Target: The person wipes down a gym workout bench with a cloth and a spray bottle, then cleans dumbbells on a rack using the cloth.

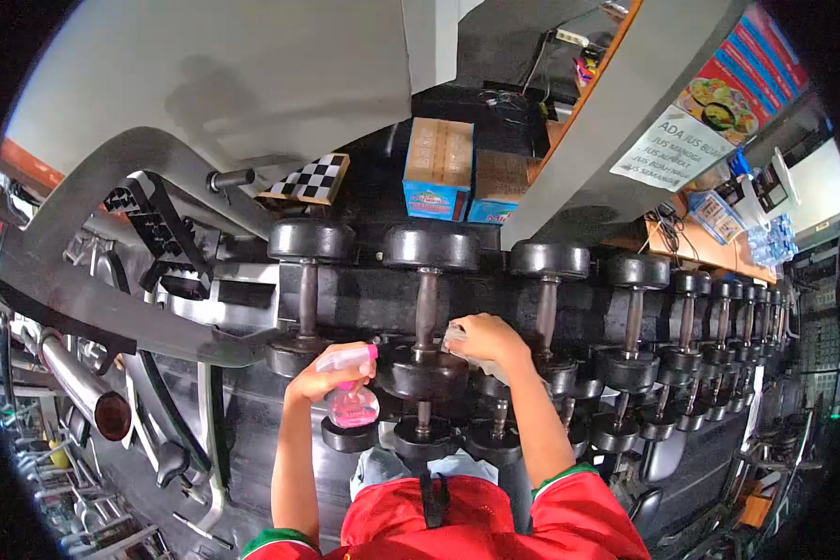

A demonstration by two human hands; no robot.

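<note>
My left hand (323, 375) is closed round the neck of a spray bottle (354, 408) with a pink nozzle and pink liquid inside. The bottle is upright, just left of the near head of a black dumbbell (426, 375). On the other side of that dumbbell, my right hand (491, 338) grips a pale cloth (455, 338), which is bunched under the fingers beside the metal handle. How far the cloth touches the dumbbell is hard to tell. Another dumbbell (307, 299) lies to the left, and a third (548, 313) lies to the right.
More dumbbells (633, 317) line the rack to the right, with a lower row nearer my body. A grey machine frame (112, 313) stands at left. Behind the rack are cardboard boxes (440, 154), a checkered board (311, 179) and a grey pillar (616, 140) bearing a paper sign.
</note>
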